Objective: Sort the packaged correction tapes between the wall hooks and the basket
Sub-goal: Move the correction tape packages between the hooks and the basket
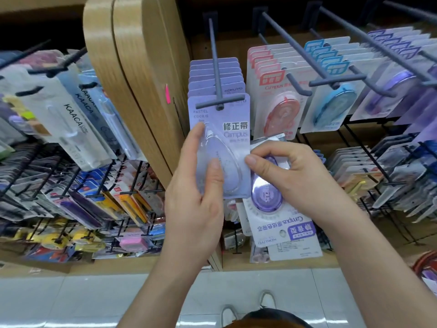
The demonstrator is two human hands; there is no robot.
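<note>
A lilac packaged correction tape (234,138) hangs at the front of a grey wall hook (216,67), with a row of matching packs behind it. My left hand (198,181) holds its left edge, thumb laid across the clear blister. My right hand (288,171) pinches the pack's right edge with the thumb while its curled fingers grip an upside-down purple correction tape pack (276,216) and other packs under it. A red basket (425,263) shows at the far right edge, low down.
Neighbouring hooks carry pink packs (276,91), blue packs (331,91) and purple packs (397,74). A wooden divider panel (142,79) stands to the left, with pen racks (71,114) beyond it. More hung stock fills the lower rows. White floor tiles lie below.
</note>
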